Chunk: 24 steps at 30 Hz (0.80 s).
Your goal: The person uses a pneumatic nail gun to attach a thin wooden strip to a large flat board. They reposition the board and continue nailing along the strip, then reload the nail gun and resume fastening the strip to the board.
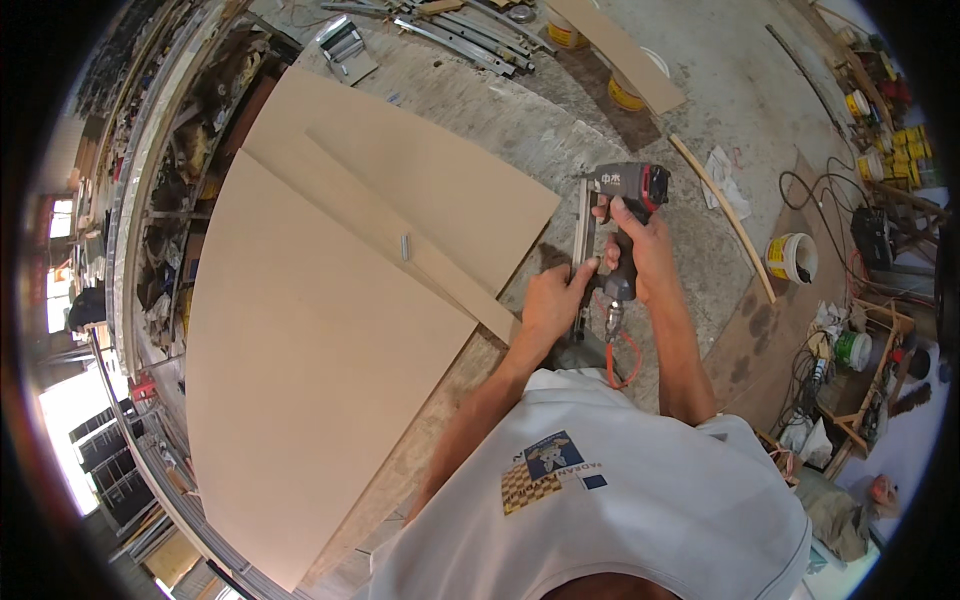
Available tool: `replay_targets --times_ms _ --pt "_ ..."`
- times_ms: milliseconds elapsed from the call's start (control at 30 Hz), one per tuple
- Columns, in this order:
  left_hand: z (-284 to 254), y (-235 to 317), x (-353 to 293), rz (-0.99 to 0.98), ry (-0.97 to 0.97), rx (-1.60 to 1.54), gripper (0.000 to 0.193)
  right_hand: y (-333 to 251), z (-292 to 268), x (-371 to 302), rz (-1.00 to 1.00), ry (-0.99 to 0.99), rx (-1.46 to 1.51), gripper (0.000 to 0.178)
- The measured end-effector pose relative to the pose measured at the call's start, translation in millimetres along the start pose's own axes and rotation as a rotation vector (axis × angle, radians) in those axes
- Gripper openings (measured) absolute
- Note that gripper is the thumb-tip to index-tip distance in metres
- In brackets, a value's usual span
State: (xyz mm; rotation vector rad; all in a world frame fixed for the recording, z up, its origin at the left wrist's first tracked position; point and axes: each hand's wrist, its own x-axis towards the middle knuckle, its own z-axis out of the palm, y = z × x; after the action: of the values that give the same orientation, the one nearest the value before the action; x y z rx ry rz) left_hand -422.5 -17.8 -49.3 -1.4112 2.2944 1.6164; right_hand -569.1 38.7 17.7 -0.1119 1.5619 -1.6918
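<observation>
In front of my body I hold a dark grey and red air nail gun (630,180). My right hand (652,250) is wrapped round its handle, with the thumb high near the gun's body. My left hand (553,300) grips the lower end of its long silver magazine (584,230), thumb laid against it. An orange air hose (625,372) hangs from the fitting under the handle. To the left lie two large tan boards (320,350), with a narrow tan strip (400,228) between them. A short grey strip of fasteners (405,247) rests on that wood.
Metal bars (465,40) lie on the floor at the far side. A long board (625,60) rests over yellow buckets (625,95). A thin curved wooden strip (722,200) and a white bucket (792,257) are at right. Cluttered shelving (165,215) stands at left.
</observation>
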Motion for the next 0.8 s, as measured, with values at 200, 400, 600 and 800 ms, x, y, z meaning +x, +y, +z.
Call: replay_targets --times_ms 200,400,600,800 --pt "-42.9 -23.6 -43.6 0.111 -0.26 -0.007 0.044 -38.2 -58.6 45.2 0.046 -0.072 0.141 0.031" --pt "-141.3 -100.5 23.4 -0.005 0.736 0.159 0.023 -45.1 -85.4 44.0 0.061 -0.115 0.125 0.041" --pt "-161.1 -159.1 59.7 0.089 0.656 0.307 0.03 -46.4 -74.2 45.2 0.191 -0.345 0.278 0.044" --pt "-132.4 -81.5 63.4 -0.002 0.514 -0.744 0.017 -42.2 -47.9 55.5 0.301 -0.566 0.476 0.051"
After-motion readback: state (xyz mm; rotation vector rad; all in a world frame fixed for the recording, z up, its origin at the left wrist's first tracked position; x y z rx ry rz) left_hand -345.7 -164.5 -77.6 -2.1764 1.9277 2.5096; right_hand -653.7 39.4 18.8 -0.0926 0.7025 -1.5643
